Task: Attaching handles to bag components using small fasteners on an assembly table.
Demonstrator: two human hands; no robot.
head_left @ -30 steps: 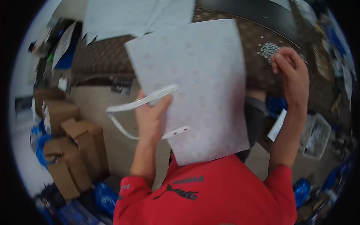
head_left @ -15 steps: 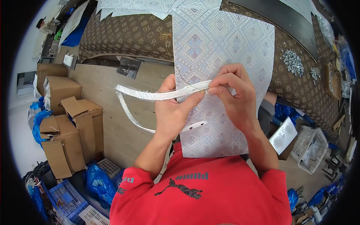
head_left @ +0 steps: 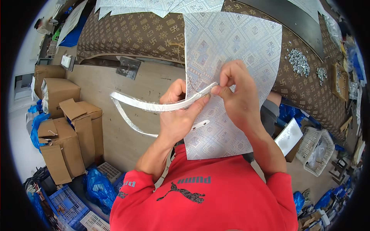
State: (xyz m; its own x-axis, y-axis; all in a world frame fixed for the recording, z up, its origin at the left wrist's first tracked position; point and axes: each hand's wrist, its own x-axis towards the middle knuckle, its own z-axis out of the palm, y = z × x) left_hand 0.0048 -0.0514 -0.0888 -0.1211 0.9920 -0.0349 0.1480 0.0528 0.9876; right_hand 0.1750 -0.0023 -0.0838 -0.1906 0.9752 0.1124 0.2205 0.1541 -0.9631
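Observation:
A narrow white strap [head_left: 142, 104] with clear film or loose fibres along its edge is gripped by my left hand [head_left: 177, 115], thumb on top and fingers beneath. Its other length loops round to the left and back under that hand, ending in a pointed tip [head_left: 201, 124] with small dark holes. A thin dark thread [head_left: 189, 81] curves by the strap's upper end. My right hand [head_left: 239, 90] is closed at that end, its thumb touching the strap; what the curled fingers pinch is hidden. Below both hands spreads a pale patterned sheet [head_left: 219, 140].
A brown patterned cloth [head_left: 135, 40] covers the table ahead. On its right lie small shiny pieces [head_left: 299, 63] and a shallow wooden box [head_left: 340, 82]. Cardboard boxes [head_left: 63, 150], blue bags [head_left: 99, 188] and a blue crate [head_left: 69, 202] stand left; a white basket [head_left: 317, 150] sits right.
My right hand has drawn its fingers back and curled them, its thumb staying at the strap. The strap's end has tipped upward, and the view has shifted slightly.

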